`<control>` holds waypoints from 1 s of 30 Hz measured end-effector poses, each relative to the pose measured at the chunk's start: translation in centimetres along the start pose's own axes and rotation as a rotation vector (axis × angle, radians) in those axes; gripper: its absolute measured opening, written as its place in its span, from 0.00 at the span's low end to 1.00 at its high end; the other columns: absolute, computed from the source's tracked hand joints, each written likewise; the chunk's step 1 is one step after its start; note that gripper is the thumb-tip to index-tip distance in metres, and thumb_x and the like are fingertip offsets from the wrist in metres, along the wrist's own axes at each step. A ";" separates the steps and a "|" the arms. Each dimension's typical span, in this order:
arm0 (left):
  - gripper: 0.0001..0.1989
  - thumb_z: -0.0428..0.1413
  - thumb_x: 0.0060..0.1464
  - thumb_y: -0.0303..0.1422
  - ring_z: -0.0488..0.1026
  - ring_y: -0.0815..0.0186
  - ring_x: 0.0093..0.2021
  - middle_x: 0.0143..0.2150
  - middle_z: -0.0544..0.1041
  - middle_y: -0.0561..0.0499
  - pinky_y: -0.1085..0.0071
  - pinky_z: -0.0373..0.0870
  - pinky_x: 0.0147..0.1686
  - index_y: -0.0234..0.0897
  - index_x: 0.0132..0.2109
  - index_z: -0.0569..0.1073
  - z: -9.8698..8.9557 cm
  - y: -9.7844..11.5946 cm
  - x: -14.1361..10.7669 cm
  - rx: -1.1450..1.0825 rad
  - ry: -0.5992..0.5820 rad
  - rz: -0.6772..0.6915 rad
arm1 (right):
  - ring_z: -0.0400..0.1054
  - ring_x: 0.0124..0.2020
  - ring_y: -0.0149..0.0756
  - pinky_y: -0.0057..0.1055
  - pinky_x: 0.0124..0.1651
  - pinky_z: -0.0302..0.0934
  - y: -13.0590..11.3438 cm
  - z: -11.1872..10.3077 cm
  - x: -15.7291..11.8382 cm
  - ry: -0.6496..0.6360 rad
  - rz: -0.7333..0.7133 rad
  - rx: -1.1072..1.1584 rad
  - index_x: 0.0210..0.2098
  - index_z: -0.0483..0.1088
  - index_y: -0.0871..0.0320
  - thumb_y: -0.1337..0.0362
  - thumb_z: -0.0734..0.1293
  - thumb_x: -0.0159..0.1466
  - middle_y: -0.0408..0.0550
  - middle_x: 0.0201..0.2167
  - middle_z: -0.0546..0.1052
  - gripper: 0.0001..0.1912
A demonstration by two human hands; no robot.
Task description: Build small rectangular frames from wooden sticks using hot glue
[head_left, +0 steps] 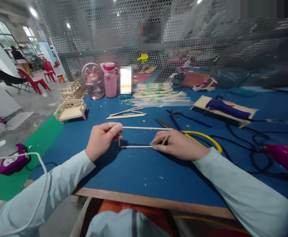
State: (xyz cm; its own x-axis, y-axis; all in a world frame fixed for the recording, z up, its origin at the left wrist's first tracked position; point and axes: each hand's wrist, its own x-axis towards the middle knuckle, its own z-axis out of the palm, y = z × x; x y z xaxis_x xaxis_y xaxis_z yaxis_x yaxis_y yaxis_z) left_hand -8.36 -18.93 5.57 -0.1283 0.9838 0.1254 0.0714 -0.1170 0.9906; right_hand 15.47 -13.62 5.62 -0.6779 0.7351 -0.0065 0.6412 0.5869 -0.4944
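Observation:
Between my hands is a rectangular frame of thin wooden sticks (146, 128), held just over or against the blue tabletop; whether it touches is unclear. My left hand (101, 138) pinches its far left corner between thumb and fingers. At the right side, my right hand (178, 143) has its fingers closed on the frame, around the near stick's end and the short right stick. Fingers hide parts of the corners. Just beyond my right hand lie scissors (203, 140) with yellow handles and blue-handled pliers (190, 119). Loose wooden sticks (127, 116) lie behind the frame.
Packs of sticks (158, 93) and two pink bottles (110, 80) stand along the mesh panel. A small wooden model (71, 111) sits at left. On the right, a blue glue gun (229, 108) rests on a wooden board, with black cables (252, 148) nearby. A white cable (43, 171) crosses my left sleeve.

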 end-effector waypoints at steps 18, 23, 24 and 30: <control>0.21 0.61 0.40 0.47 0.73 0.69 0.24 0.28 0.78 0.48 0.76 0.70 0.25 0.32 0.32 0.76 -0.2 -0.1 -0.3 0.013 0.032 0.003 | 0.66 0.29 0.32 0.30 0.34 0.63 -0.3 0.2 -0.4 0.033 0.122 0.123 0.45 0.70 0.61 0.59 0.68 0.50 0.47 0.31 0.73 0.23; 0.21 0.60 0.40 0.48 0.73 0.69 0.24 0.28 0.78 0.47 0.76 0.69 0.24 0.32 0.32 0.76 -0.2 -0.1 -0.3 0.013 0.026 -0.009 | 0.65 0.29 0.31 0.31 0.35 0.63 -0.1 -0.5 -0.8 0.123 0.122 0.215 0.46 0.68 0.60 0.58 0.69 0.49 0.46 0.31 0.72 0.26; 0.21 0.60 0.40 0.48 0.73 0.69 0.24 0.28 0.77 0.47 0.76 0.69 0.24 0.32 0.32 0.76 -0.2 0.0 -0.3 0.017 0.026 -0.010 | 0.65 0.30 0.32 0.31 0.35 0.63 -0.1 -0.7 -0.9 0.140 0.116 0.235 0.46 0.68 0.60 0.57 0.68 0.50 0.46 0.31 0.71 0.25; 0.20 0.60 0.42 0.47 0.73 0.69 0.25 0.28 0.78 0.48 0.76 0.69 0.25 0.32 0.32 0.76 -0.3 0.1 -0.2 0.034 0.016 -0.008 | 0.65 0.30 0.31 0.31 0.34 0.64 0.2 -0.9 -1.3 0.276 -0.007 0.351 0.50 0.64 0.59 0.60 0.65 0.53 0.47 0.33 0.69 0.25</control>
State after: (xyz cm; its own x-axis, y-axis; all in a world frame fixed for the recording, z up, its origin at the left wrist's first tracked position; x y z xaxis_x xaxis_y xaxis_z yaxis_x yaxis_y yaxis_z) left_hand -8.63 -19.23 5.63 -0.1445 0.9824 0.1187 0.1035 -0.1043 0.9891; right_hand 16.76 -14.17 6.30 -0.5299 0.8226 0.2063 0.4437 0.4762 -0.7592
